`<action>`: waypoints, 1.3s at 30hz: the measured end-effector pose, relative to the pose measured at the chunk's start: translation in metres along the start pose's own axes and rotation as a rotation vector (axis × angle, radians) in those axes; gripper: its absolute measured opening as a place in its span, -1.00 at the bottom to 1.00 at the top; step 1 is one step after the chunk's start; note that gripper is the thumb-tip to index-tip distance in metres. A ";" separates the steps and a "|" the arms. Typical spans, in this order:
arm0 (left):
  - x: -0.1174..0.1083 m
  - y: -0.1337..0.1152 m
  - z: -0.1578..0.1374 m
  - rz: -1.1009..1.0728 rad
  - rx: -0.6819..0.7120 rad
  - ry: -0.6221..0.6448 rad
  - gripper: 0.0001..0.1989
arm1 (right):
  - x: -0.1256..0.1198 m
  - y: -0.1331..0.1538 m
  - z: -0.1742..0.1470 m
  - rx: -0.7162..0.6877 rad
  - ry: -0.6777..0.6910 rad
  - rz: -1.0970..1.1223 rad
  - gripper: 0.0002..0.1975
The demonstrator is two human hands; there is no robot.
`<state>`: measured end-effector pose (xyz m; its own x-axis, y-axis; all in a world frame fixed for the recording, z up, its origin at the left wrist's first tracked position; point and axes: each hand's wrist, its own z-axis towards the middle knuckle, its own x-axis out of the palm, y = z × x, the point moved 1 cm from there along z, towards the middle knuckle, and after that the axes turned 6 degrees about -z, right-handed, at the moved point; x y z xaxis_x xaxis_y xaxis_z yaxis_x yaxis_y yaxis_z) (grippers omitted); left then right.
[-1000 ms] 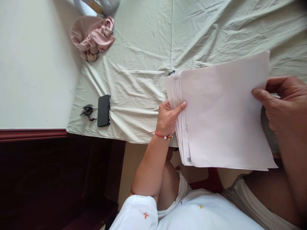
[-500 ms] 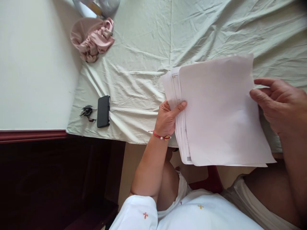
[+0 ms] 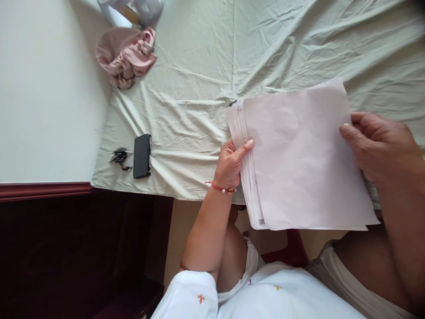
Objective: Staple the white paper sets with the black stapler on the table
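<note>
A stack of white paper sheets (image 3: 305, 164) is held between my two hands over the table's front edge. The top sheet shows a blank face, while narrow strips of printed sheets peek out along the left side, one with a small dark code near its lower corner. My left hand (image 3: 232, 159) grips the left edge, thumb on top and fingers hidden underneath. A red string bracelet circles that wrist. On the opposite side, my right hand (image 3: 378, 141) pinches the right edge between thumb and curled fingers.
A pale green wrinkled cloth (image 3: 189, 128) covers the table. At its left lie a black phone (image 3: 142, 156) and a bunch of keys (image 3: 119, 157). Farther back are a bunched pink cloth (image 3: 128, 57) and a shiny bag (image 3: 139, 11). A white wall (image 3: 43, 97) borders the left.
My right hand has closed in on the paper's right edge, its thumb lying farther over the sheet. The top sheet's far right corner has shifted slightly left and nearer.
</note>
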<state>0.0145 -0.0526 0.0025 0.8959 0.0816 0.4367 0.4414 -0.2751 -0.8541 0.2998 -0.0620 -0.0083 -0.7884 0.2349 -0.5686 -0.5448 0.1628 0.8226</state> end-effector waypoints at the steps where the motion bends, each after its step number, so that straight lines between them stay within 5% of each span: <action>1: 0.000 0.000 0.000 -0.012 0.000 0.001 -0.76 | 0.000 0.001 0.000 0.028 -0.008 -0.070 -0.70; 6: -0.002 0.000 0.000 -0.094 -0.013 0.016 -0.80 | 0.003 0.010 -0.001 0.092 -0.001 -0.081 -0.68; 14: -0.006 -0.008 -0.003 -0.186 -0.011 0.001 -0.73 | 0.006 0.023 -0.005 0.226 0.211 0.564 -0.60; 19: -0.001 -0.004 -0.004 -0.111 0.016 0.068 -0.72 | 0.004 0.022 -0.008 0.373 0.227 0.585 -0.66; 24: 0.003 -0.001 -0.007 -0.020 -0.032 0.169 -0.65 | 0.007 0.021 -0.009 0.363 0.210 0.589 -0.66; 30: 0.000 -0.002 -0.003 -0.013 -0.007 0.061 -0.66 | 0.007 0.019 -0.009 0.283 0.266 0.634 -0.66; 34: -0.009 -0.009 0.006 -0.062 0.151 -0.074 -0.61 | -0.006 0.003 -0.006 0.287 0.416 0.598 -0.54; 39: -0.021 -0.014 0.016 -0.125 0.277 -0.156 -0.54 | -0.017 -0.009 -0.001 0.183 0.381 0.650 -0.26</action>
<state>-0.0098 -0.0353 0.0011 0.8214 0.2501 0.5126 0.5259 0.0156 -0.8504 0.3179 -0.0681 -0.0067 -0.9954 -0.0028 0.0954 0.0911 0.2685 0.9590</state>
